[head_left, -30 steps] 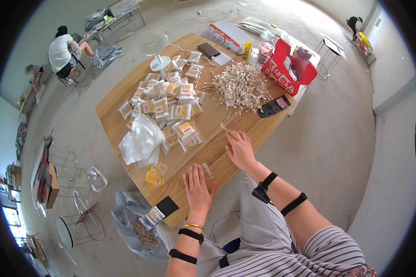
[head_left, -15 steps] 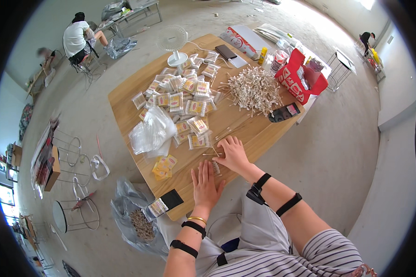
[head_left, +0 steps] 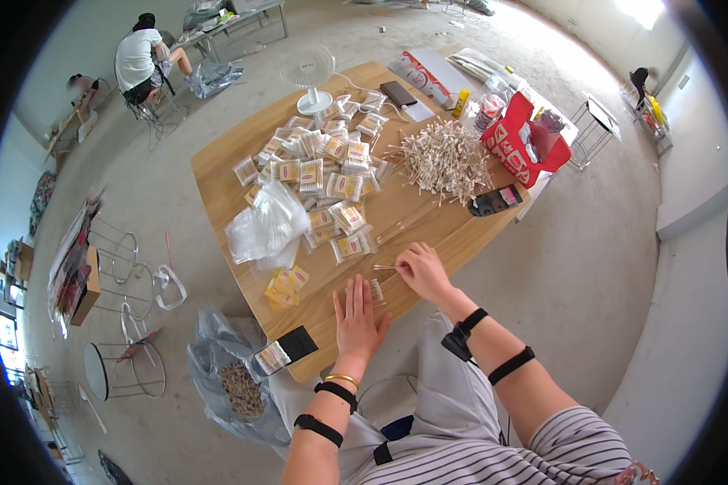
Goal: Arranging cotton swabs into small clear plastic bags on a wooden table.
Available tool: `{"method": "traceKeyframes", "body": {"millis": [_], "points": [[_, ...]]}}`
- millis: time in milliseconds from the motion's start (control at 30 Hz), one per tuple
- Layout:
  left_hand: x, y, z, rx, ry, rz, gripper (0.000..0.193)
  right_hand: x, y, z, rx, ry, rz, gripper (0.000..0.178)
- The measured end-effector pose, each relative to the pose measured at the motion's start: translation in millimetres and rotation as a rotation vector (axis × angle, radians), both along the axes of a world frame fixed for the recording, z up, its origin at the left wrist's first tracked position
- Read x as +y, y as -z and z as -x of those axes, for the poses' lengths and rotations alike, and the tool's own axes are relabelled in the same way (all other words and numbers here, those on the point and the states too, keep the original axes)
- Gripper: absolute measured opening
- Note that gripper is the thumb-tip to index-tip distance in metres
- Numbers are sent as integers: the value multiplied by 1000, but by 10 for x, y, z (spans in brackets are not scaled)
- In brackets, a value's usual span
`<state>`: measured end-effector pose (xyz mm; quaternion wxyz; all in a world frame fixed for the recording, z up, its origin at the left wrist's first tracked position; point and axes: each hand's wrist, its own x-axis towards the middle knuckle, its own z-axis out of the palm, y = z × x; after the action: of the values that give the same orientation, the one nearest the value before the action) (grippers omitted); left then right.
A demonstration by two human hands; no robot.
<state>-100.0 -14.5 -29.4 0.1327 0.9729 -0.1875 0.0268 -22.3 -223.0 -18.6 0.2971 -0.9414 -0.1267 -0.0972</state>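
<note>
My left hand (head_left: 359,322) lies flat on the wooden table (head_left: 336,301), fingers stretched out beside a short row of cotton swabs (head_left: 377,292). My right hand (head_left: 423,272) is closed, its fingertips pinching cotton swabs (head_left: 384,267) whose white ends stick out to the left; how many is hard to tell. A big loose pile of cotton swabs (head_left: 445,162) lies farther off to the right. Ahead of my hands is a heap of small packed bags of swabs (head_left: 344,187). Clear plastic bags (head_left: 267,226) and yellow cards (head_left: 285,288) lie to the left.
A white fan (head_left: 309,77), phone (head_left: 399,94) and red bag (head_left: 526,141) stand toward the far side. A black pouch with swabs (head_left: 285,351) lies at the near left corner, above a grey plastic sack (head_left: 210,356). A stool (head_left: 97,372) stands left; a seated person (head_left: 139,61) is farther off.
My right hand has lifted off the row of swabs, moved slightly right and closed on swabs. My left hand stays nearly in place, flat beside the row.
</note>
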Motion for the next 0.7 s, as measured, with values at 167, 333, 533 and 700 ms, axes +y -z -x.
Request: {"method": "traceKeyframes", "body": {"millis": [167, 333, 533, 700], "points": [[-28, 48, -12, 23, 2, 51, 87, 479, 16, -95, -17, -157, -125, 4], [-21, -7, 12, 24, 0, 60, 86, 474, 58, -53, 61, -221, -175, 3], [-3, -24, 13, 17, 3, 62, 86, 516, 80, -125, -3, -25, -200, 2], [-18, -31, 1, 28, 0, 57, 87, 485, 32, -61, 26, -154, -139, 8]]}}
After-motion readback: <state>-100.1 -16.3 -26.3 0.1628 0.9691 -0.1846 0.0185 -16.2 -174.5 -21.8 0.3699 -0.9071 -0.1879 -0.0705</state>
